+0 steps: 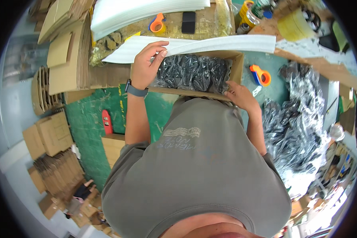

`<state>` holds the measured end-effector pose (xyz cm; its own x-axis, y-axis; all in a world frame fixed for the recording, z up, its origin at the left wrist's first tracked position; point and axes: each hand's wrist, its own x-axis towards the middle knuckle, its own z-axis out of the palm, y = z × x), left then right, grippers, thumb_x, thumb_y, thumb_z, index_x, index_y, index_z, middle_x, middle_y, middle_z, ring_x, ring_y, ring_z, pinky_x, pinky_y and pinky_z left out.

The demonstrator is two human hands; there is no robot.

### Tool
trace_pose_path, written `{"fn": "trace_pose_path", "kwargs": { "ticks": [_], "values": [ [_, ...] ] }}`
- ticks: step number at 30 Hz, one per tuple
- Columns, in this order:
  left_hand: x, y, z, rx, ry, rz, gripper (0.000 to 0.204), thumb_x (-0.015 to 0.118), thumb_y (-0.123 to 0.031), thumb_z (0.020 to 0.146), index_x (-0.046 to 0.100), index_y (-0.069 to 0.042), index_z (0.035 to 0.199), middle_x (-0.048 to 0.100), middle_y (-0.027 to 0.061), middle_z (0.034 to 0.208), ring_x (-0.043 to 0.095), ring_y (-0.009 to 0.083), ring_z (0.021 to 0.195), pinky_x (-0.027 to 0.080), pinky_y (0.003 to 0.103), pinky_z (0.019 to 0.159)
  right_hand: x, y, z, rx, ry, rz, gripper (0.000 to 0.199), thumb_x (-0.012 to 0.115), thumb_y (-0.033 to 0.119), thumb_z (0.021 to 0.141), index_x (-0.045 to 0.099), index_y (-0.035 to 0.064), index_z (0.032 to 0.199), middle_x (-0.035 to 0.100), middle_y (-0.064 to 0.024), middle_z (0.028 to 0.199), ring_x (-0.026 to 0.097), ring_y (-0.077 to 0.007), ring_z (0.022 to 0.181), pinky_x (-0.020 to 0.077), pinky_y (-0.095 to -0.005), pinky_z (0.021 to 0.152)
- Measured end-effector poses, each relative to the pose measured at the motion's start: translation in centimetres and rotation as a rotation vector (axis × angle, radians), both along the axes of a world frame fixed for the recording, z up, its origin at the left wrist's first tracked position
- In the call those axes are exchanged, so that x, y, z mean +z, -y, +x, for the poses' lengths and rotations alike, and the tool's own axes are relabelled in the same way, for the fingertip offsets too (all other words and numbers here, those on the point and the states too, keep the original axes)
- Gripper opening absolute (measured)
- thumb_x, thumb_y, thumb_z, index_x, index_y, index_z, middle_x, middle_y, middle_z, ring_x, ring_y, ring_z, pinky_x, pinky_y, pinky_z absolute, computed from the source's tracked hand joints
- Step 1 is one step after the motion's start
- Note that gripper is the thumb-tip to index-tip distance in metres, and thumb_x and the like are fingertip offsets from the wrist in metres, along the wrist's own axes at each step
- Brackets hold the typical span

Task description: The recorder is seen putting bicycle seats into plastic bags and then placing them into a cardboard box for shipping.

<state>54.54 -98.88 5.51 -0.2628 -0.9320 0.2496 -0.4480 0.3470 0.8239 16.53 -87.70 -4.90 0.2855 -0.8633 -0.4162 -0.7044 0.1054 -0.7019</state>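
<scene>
An open cardboard box [237, 63] lies in front of me, filled with several dark items in clear plastic bags [190, 73]. Across its far side stretches a long white foam sheet [226, 43], its right part raised in a curve. My left hand [146, 65], with a watch at the wrist, pinches the near edge of the sheet between thumb and fingers above the box's left end. At the near right corner my right hand [242, 97] grips the box rim, fingertips against the bags inside; part of that grip is hidden.
Beyond the box are a stack of white foam sheets [146, 16], a phone [189, 22] and an orange tape dispenser [158, 25]. Another tape dispenser [261, 75] lies right of the box, near a heap of plastic bags [297, 119]. Flattened cardboard [69, 59] stands left.
</scene>
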Motion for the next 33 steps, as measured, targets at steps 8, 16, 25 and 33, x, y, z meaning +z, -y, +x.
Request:
{"fn": "trace_pose_path", "kwargs": {
  "ticks": [8, 16, 25, 33],
  "values": [
    [-0.9, 1.6, -4.7, -0.254, 0.155, 0.127, 0.017, 0.070, -0.015, 0.106, 0.075, 0.001, 0.112, 0.077, 0.0095, 0.129, 0.071, 0.0168, 0.103, 0.056, 0.030, 0.083, -1.9, -6.9, -3.4, -0.337, 0.005, -0.005, 0.051, 0.073, 0.021, 0.097, 0.062, 0.0002, 0.142, 0.078, -0.0259, 0.103, 0.075, -0.0438, 0.100, 0.0576, -0.0511, 0.090],
    [-5.4, 1.2, -6.9, -0.455, 0.273, 0.239, 0.017, 0.071, -0.020, 0.103, 0.076, -0.004, 0.107, 0.077, 0.0071, 0.126, 0.075, 0.0263, 0.098, 0.060, 0.034, 0.078, -0.1, -12.6, -2.5, -0.460, -0.095, 0.091, 0.057, 0.074, 0.022, 0.097, 0.059, 0.0001, 0.147, 0.078, -0.0263, 0.106, 0.075, -0.0441, 0.103, 0.0581, -0.0501, 0.091],
    [-13.9, -2.2, -5.5, -0.448, 0.354, 0.135, 0.019, 0.071, -0.027, 0.101, 0.076, -0.009, 0.104, 0.078, 0.0064, 0.116, 0.074, 0.0292, 0.094, 0.058, 0.042, 0.082, 10.1, -5.1, 4.5, -0.354, 0.370, -0.243, 0.053, 0.076, 0.015, 0.097, 0.060, 0.0029, 0.147, 0.077, -0.0215, 0.111, 0.077, -0.0376, 0.101, 0.0604, -0.0448, 0.088],
    [-17.4, 1.4, 2.5, 0.244, 0.443, 0.245, 0.078, 0.079, -0.043, 0.095, 0.045, -0.012, 0.159, 0.079, 0.0121, 0.091, 0.076, 0.0322, 0.079, 0.058, 0.047, 0.069, -2.1, 8.7, 8.1, -0.381, -0.277, -0.326, 0.098, 0.078, 0.025, 0.096, 0.019, 0.0099, 0.172, 0.077, -0.0260, 0.110, 0.077, -0.0410, 0.100, 0.0600, -0.0487, 0.091]
  ]
}}
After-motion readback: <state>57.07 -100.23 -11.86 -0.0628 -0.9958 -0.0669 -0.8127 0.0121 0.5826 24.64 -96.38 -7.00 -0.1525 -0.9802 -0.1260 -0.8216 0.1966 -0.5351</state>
